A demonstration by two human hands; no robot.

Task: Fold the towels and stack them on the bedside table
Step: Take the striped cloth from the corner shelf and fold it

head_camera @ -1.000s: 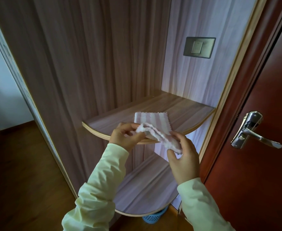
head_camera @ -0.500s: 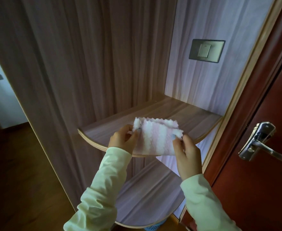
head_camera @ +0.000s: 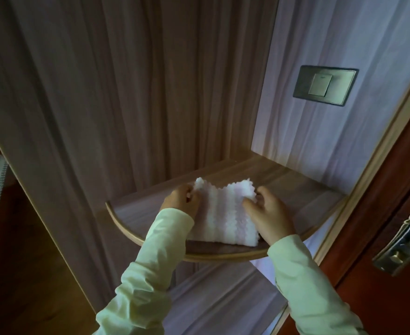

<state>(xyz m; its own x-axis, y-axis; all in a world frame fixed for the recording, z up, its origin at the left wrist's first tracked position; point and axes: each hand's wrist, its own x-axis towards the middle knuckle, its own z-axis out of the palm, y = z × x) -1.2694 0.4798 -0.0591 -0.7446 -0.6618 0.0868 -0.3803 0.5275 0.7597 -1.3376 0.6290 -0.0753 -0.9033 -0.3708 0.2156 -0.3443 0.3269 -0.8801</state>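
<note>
the towel [head_camera: 223, 213] is small, fluffy and light, striped pink and white, and quite limp. held by a single point it would sag and fall open, so we judge the safest hold is at two corners at once, or flat under the whole fold. it lies folded on the upper tier of the bench [head_camera: 288, 184], close to the curved front rim and between our two hands. our left grip [head_camera: 182, 201] is curled at the far left corner, fingers pinching the pile there. our right grip [head_camera: 269, 213] has its fingers bent over the far right corner, the hand lying along the towel's right edge. neither grip is spread flat. the far edge looks ruffled and a little raised, so we think it wants pressing down to sit neat.
</note>
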